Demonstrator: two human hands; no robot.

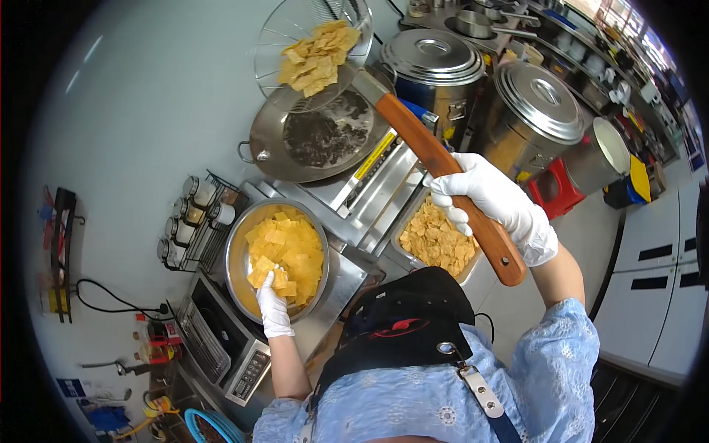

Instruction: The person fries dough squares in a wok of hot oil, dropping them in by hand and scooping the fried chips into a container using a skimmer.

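Observation:
My right hand [487, 196], in a white glove, is closed around the wooden handle of a large wire skimmer [421, 136]. Pale golden fried chips [321, 55] lie in its basket, which hangs above the far side of a wok [269, 140] with dark liquid in it. My left hand [272, 306], also gloved, reaches into a round steel bowl [231, 258]. Its thumb and fingers hold a few flat yellow square sheets [260, 273]; the fingers are partly hidden beneath them. More yellow sheets [295, 244] fill the bowl.
A metal tray of fried chips [437, 240] stands below my right hand. Lidded steel pots [436, 55] are beyond the wok, near a red stool [557, 192]. A jar rack [196, 221] and an appliance with a control panel [251, 373] sit left of the bowl.

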